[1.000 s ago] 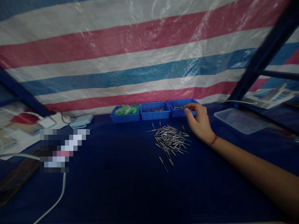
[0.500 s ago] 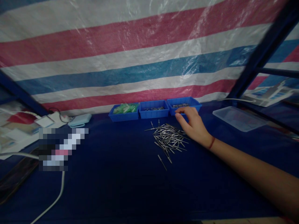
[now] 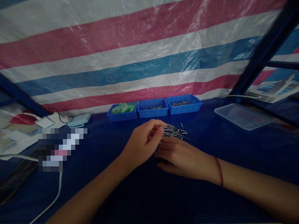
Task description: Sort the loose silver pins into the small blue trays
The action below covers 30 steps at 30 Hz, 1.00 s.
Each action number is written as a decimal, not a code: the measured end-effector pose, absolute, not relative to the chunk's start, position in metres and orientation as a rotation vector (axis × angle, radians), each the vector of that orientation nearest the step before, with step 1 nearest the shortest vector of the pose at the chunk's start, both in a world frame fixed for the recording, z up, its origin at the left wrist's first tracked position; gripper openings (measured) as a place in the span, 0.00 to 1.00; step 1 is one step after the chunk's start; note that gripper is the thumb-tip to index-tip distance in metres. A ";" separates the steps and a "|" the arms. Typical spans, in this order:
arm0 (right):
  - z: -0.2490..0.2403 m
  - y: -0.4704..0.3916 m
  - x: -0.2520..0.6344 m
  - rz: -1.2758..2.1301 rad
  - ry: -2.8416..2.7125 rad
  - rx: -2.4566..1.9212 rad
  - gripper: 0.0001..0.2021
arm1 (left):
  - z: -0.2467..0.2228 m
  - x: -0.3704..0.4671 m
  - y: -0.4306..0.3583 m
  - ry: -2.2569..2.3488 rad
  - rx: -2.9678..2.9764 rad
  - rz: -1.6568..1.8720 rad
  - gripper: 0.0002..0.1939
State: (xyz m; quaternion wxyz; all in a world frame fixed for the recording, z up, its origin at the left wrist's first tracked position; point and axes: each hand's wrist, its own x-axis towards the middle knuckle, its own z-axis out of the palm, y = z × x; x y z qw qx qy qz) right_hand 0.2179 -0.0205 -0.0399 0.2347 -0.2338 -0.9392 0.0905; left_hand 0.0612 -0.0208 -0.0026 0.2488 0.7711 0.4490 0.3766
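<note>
Crowding one metal-pin pile (image 3: 175, 131), two hands (image 3: 143, 140) (image 3: 178, 157), three blue bins (image 3: 122, 116) (image 3: 153, 112) (image 3: 185, 108) behind

One left hand (image 3: 140, 144) and one right hand (image 3: 183, 158) made two, with one red bracelet (image 3: 219, 171) between them. There were three blue bins (image 3: 153, 113): one held green pieces (image 3: 125, 108), two held metal pins (image 3: 156, 107). One heap (image 3: 175, 131) of pins made a third group; pins and green pieces were too crowded to count. One clear lid (image 3: 244, 116), one phone (image 3: 17, 179) and one striped sheet (image 3: 116, 40) were there too.
</note>
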 end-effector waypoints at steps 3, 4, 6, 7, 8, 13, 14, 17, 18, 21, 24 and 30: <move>-0.040 -0.019 0.217 0.059 -2.724 -0.623 0.07 | -0.024 0.058 0.009 1.220 2.138 1.076 0.09; -0.040 -0.018 0.216 0.022 -2.736 -0.629 0.07 | -0.030 0.056 0.012 1.230 2.126 1.076 0.10; -0.039 -0.017 0.217 0.000 -2.740 -0.646 0.07 | -0.038 0.052 0.010 1.243 2.163 1.034 0.11; -0.038 -0.015 0.218 0.008 -2.727 -0.661 0.06 | -0.039 0.049 0.007 1.228 2.208 0.999 0.11; -0.037 -0.013 0.220 0.031 -2.700 -0.684 0.06 | -0.038 0.046 0.005 1.202 2.264 0.953 0.11; -0.028 0.001 0.236 0.192 -2.393 -0.882 0.07 | -0.031 0.037 0.002 1.069 2.445 0.740 0.13; -0.026 0.002 0.238 0.223 -2.327 -0.912 0.07 | -0.032 0.038 0.003 1.068 2.450 0.733 0.12; -0.025 0.003 0.239 0.355 -2.180 -0.924 0.10 | -0.038 0.042 0.004 1.088 2.409 0.794 0.10; -0.026 0.002 0.237 0.408 -2.136 -0.918 0.11 | -0.040 0.043 0.003 1.100 2.379 0.829 0.09; -0.031 -0.001 0.232 0.552 -1.969 -0.910 0.12 | -0.042 0.048 -0.001 1.172 2.216 0.963 0.09; -0.035 -0.001 0.228 0.697 -1.799 -0.929 0.13 | -0.040 0.053 -0.007 1.205 1.965 1.088 0.10; -0.035 0.002 0.227 0.893 -1.682 -0.882 0.07 | -0.037 0.060 -0.013 1.126 1.721 1.128 0.09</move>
